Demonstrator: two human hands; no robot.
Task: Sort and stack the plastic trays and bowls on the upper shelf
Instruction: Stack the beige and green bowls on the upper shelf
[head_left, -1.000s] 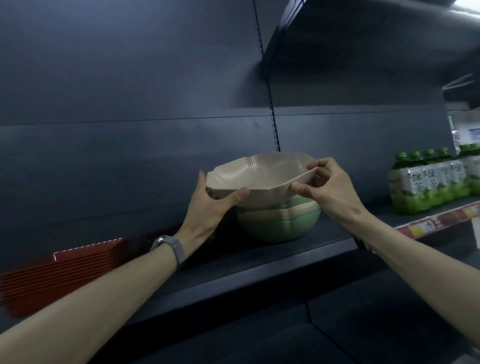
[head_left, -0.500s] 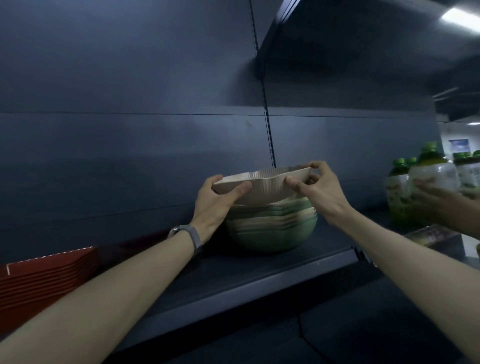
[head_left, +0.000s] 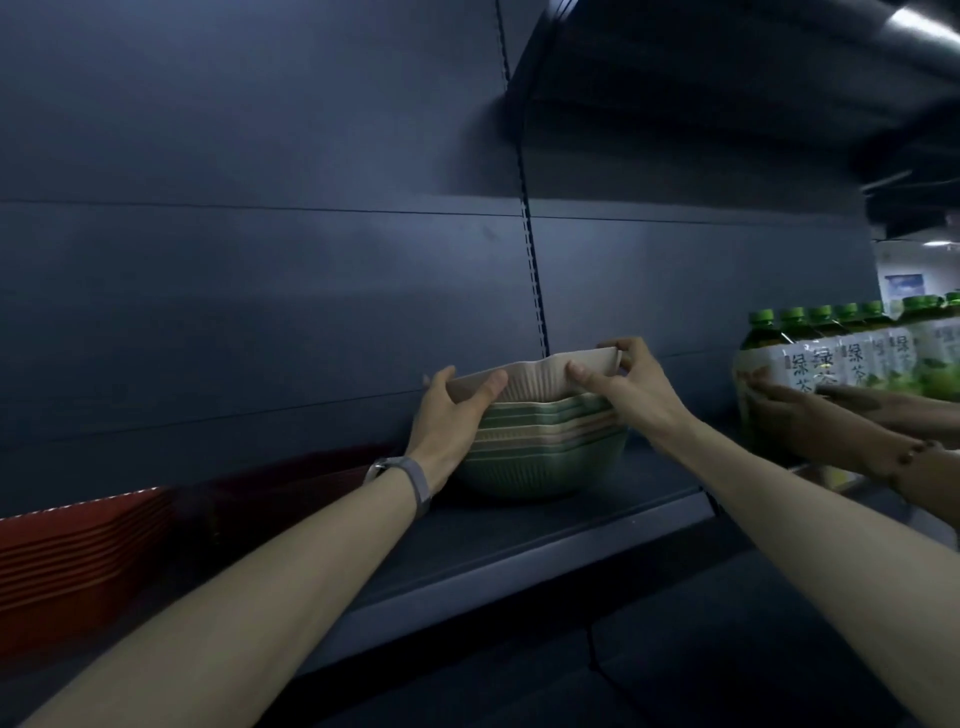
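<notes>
Red trays: a stack of red rectangular plastic trays (head_left: 78, 551) lies on the dark metal upper shelf (head_left: 519, 551), well to the left of the left-hand fingers. Its right end is lost in shadow behind the forearm.
Left hand: the left hand (head_left: 452, 415), with a grey wristband (head_left: 410, 480) at the wrist, grips the bowl's left rim. Its fingers (head_left: 491, 387) are curled, the thumb on the near outer wall and the rest behind the rim.
Held bowl: a beige ribbed plastic bowl (head_left: 535, 382) with a wavy rim sits between the two sets of fingers, nested in the top of the stack and tilted, right edge higher.
Bowl stack: a stack of green and beige ribbed plastic bowls (head_left: 550, 447) stands on the shelf just below the fingers.
Right hand: the right hand (head_left: 634, 389) pinches the bowl's right rim, thumb on the near wall and the other fingers hooked over the edge.
Bottles: a row of green-capped green tea bottles (head_left: 841, 353) with white labels stands well to the right of the right-hand fingers.
Other person: another person's hands (head_left: 800, 410) rest on the nearest bottle.
</notes>
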